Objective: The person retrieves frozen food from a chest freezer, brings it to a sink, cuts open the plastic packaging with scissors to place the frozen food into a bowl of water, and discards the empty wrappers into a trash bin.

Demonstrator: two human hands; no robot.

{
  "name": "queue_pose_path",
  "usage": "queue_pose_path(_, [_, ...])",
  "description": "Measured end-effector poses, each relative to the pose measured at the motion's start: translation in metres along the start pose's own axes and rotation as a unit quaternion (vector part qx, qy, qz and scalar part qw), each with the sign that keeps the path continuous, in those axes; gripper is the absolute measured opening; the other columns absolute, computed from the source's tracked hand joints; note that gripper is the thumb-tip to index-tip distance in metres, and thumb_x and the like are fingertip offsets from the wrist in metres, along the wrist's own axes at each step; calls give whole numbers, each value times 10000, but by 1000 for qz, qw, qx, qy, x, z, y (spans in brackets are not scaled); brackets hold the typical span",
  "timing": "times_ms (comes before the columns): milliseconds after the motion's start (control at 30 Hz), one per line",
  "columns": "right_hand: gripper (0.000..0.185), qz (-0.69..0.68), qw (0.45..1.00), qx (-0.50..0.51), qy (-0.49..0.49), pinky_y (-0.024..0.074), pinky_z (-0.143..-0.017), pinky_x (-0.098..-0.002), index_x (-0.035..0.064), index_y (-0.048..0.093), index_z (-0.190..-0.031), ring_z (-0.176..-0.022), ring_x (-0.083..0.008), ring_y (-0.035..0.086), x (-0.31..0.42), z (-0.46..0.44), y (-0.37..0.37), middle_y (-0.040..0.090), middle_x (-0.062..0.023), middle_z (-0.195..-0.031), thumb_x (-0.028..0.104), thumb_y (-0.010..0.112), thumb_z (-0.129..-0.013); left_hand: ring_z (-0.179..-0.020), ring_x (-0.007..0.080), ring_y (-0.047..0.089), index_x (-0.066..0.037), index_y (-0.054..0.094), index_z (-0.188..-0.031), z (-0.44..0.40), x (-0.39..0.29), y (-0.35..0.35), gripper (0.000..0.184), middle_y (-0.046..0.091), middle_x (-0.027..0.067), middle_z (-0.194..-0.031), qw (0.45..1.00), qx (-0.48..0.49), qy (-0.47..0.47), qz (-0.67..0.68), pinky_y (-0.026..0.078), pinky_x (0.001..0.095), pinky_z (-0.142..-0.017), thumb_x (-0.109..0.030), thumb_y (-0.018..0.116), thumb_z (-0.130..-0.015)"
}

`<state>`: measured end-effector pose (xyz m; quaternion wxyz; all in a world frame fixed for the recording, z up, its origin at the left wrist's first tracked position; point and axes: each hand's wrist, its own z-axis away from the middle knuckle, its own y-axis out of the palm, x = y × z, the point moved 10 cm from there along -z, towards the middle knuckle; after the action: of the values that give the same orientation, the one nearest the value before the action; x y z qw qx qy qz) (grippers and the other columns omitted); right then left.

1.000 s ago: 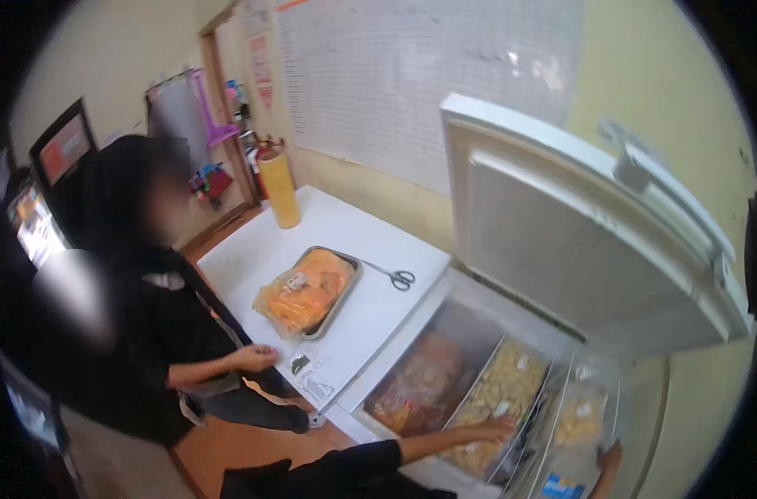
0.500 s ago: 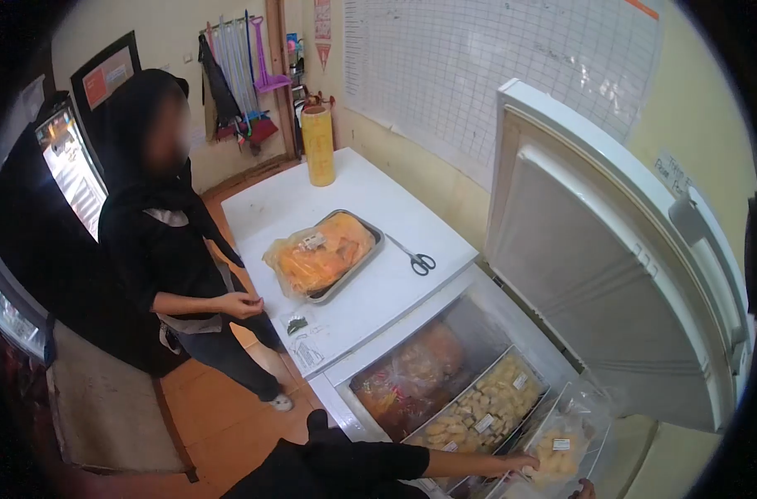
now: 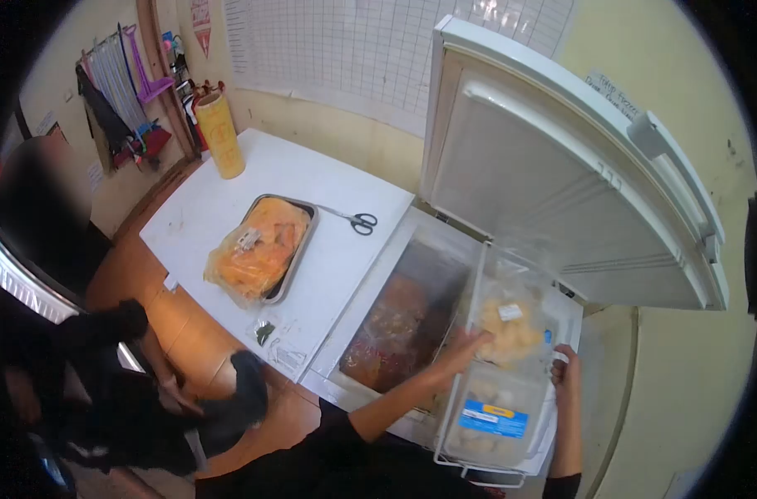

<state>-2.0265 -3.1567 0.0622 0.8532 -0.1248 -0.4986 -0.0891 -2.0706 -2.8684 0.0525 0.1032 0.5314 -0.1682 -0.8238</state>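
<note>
A white wire basket [image 3: 441, 432] sits at the right part of the open chest freezer. Inside it lie a clear bag of pale pieces [image 3: 511, 333] with a white label and a clear tub [image 3: 486, 441] with a blue and yellow label. My left hand [image 3: 460, 353] closes over the basket's left rim, its index finger reaching toward the bag. On the opposite side, my right hand [image 3: 566, 370] has its fingers curled at the basket's right edge. Large wrapped bags [image 3: 395, 320] lie in the freezer bay left of the basket.
The freezer lid [image 3: 553, 175] stands raised behind. On the white table [image 3: 345, 279] are a metal tray [image 3: 293, 270] with a bag of orange food, scissors [image 3: 362, 223] and a yellow roll [image 3: 220, 137]. A bending person in black [image 3: 87, 391] is at the left.
The basket with the bag has shifted left relative to the freezer, covering the bay of pale bagged pieces. The labelled tub has come into view. The other person has bent down.
</note>
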Motion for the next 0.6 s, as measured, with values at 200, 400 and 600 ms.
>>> queue_pose_path(200, [142,-157,985,66,35,169,-285,-230,152,504,-666,-314,-76,245,-52,-25,125,303,46,-429,262,562,-737,-766,177,500,43,501,-1049,-23,-45,-95,600,537,102,-917,993,-61,92,-50,407,305,-654,-439,613,-711])
queue_pose_path(400, [179,-182,983,21,-27,193,-284,-259,124,515,-679,-296,-111,289,-124,-89,188,351,-3,-401,278,521,-769,-700,214,514,122,458,-1032,-48,-38,-167,771,531,142,-874,977,-146,-32,-150,440,323,-582,-510,648,-633])
queue_pose_path(600, [172,-189,977,3,-98,217,-311,-256,120,525,-710,-309,-105,299,-184,-136,216,341,1,-413,287,544,-748,-901,270,575,188,436,-1089,-138,57,-241,845,567,222,-978,959,-183,-105,-192,469,344,-739,-479,655,-620])
